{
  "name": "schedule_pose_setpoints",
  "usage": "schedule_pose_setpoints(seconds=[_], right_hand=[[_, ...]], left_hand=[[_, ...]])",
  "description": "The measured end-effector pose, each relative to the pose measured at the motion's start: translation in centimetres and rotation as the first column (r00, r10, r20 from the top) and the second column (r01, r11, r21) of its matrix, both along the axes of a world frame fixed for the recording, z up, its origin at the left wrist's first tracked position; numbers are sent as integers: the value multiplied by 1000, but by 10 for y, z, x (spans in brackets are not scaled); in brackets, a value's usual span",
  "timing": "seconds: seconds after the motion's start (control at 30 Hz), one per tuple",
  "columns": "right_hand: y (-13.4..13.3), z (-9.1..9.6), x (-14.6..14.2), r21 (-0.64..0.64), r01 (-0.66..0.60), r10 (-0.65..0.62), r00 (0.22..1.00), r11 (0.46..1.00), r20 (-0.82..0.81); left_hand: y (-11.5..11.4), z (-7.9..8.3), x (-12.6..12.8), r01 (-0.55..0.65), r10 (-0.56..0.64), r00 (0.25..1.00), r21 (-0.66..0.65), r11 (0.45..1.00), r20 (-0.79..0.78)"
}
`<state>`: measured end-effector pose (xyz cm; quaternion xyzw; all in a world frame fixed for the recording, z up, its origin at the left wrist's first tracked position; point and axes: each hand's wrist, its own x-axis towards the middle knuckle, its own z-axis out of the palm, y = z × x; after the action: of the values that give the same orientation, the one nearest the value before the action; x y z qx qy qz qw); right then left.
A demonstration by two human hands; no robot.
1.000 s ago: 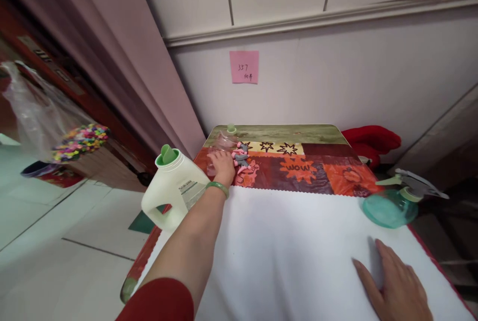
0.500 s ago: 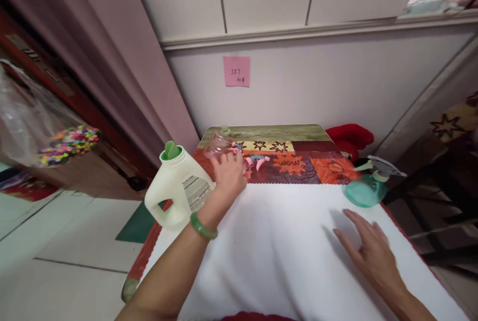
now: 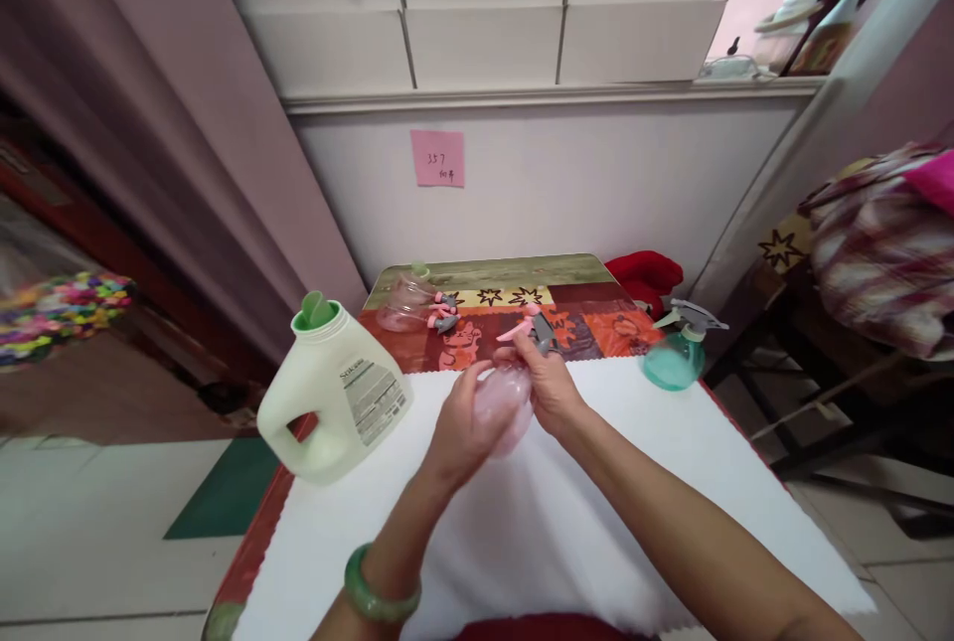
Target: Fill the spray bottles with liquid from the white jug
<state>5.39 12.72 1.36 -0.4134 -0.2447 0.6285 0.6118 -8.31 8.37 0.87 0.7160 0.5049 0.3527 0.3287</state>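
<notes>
One pink bottle (image 3: 504, 390) is held between the left hand (image 3: 459, 425), closed around its body, and the right hand (image 3: 555, 391), gripping its neck below the sprayer (image 3: 543, 328), above the cloth (image 3: 573, 532).

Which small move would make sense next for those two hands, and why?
Perhaps a gentle twist of the spray head with the right hand, since its fingers are already around the head's base, while the left hand steadies the pink bottle by its body.

Soft light is glinting off the rounded translucent pink bottle (image 3: 508, 393), centre; the clump of small multicoloured pieces (image 3: 69, 311), far left, is blurring; edges are stretching.
</notes>
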Motion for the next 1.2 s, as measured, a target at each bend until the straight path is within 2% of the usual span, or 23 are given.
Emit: schedule_pose_setpoints(seconds=[0.07, 0.13, 0.17, 0.23, 0.3, 0.33, 0.4, 0.43, 0.47, 0.53, 0.57, 0.6, 0.63, 0.67, 0.7, 0.73, 0.8, 0.83, 0.9, 0.97, 1.03, 1.13, 1.2], right_hand=[[0, 1, -5, -30, 99, -99, 995, 995, -3], [-2, 2, -8, -20, 169, -169, 985, 985, -13], [-3, 2, -9, 2, 189, -188, 982, 982, -14], [-5, 3, -7, 51, 175, -176, 984, 983, 15], [-5, 5, 0, 82, 71, -77, 994, 994, 72], [-4, 7, 4, 99, -7, -3, 995, 995, 104], [-3, 12, 15, 144, -186, 165, 976, 972, 144], [-2, 15, 19, 167, -280, 257, 955, 945, 145], [-2, 19, 22, 189, -371, 351, 927, 909, 134], [-2, 24, 25, 233, -513, 509, 857, 826, 84], [-2, 26, 25, 257, -551, 557, 828, 794, 56], [-1, 27, 23, 275, -565, 581, 814, 778, 28], [-1, 27, 21, 284, -555, 579, 815, 782, 0], [0, 27, 20, 282, -524, 553, 833, 804, -29], [2, 26, 19, 267, -479, 509, 859, 836, -56], [5, 24, 18, 243, -430, 458, 887, 870, -69], [12, 21, 18, 186, -304, 314, 949, 934, -27], [16, 20, 17, 165, -217, 214, 976, 962, 34], [20, 17, 13, 154, -16, -12, 984, 988, 177], [20, 16, 3, 163, 120, -159, 955, 979, 250], [13, 16, -10, 166, 133, -172, 953, 977, 248], [0, 16, -20, 167, 61, -97, 972, 984, 213], [-6, 15, -15, 164, -45, 9, 977, 985, 214]], left_hand=[[-12, -10, 7, -105, 142, 972, 195, 975, -188], [-17, -19, 14, -157, 308, 880, 390, 907, -361], [-18, -22, 16, -163, 358, 844, 447, 880, -398], [-14, -22, 17, -154, 378, 837, 493, 856, -396], [-9, -14, 12, -149, 306, 894, 428, 892, -326], [-6, -8, 7, -147, 242, 933, 335, 931, -265], [-2, 2, -2, -62, 62, 998, 18, 998, -14], [-2, 4, -6, 80, -45, 980, -182, 980, 191], [-2, 4, -9, 284, -126, 902, -346, 894, 414], [-3, -2, -10, 660, -159, 649, -447, 604, 744], [-4, -7, -9, 774, -133, 540, -428, 466, 831], [-5, -12, -6, 837, -100, 471, -409, 363, 876], [-6, -16, -2, 859, -63, 443, -403, 317, 895], [-6, -19, 1, 849, -22, 445, -414, 329, 895], [-6, -20, 3, 800, 26, 479, -449, 398, 877], [-5, -19, 4, 699, 77, 539, -497, 515, 838], [-1, -14, 1, 354, 201, 646, -523, 776, 736], [1, -11, -2, 153, 239, 694, -463, 873, 680], [5, -6, -7, -132, 205, 834, -176, 976, 513], [7, -8, -6, -182, 141, 970, 204, 962, 199], [7, -16, 1, -141, 184, 981, 423, 895, -62], [9, -30, 12, -213, 284, 954, 453, 866, -93], [10, -32, 11, -214, 228, 974, 316, 925, -8]])
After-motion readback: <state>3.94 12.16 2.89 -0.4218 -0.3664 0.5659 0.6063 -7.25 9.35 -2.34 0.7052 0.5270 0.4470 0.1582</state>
